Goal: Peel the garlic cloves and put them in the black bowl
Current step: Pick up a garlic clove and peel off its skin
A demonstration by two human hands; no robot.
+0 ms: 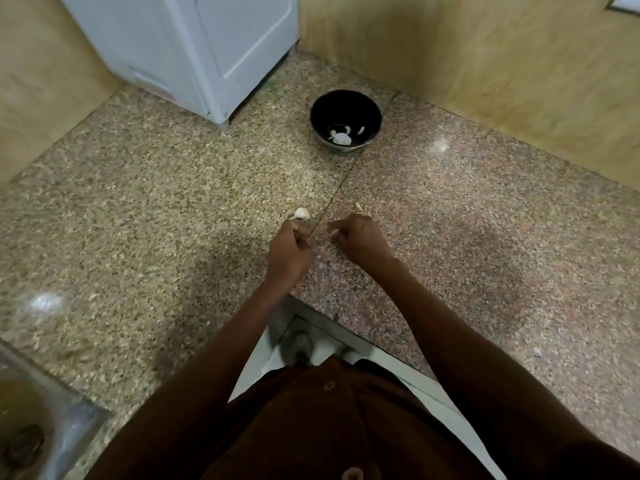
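Note:
My left hand [290,251] is curled over the granite counter and grips a white garlic piece [302,213] that sticks out past its fingertips. My right hand [360,239] is curled just to the right of it, fingers pinched together; what it pinches is too small to tell. A small pale clove or peel scrap [359,206] lies on the counter just beyond the right hand. The black bowl [320,110] stands farther back, upright, with a few white garlic pieces [342,136] in its bottom.
A white appliance [194,46] stands at the back left of the granite counter [156,209]. Beige tiled walls close the corner behind and to the right. A steel sink [31,431] is at the lower left. The counter's front edge runs below my wrists.

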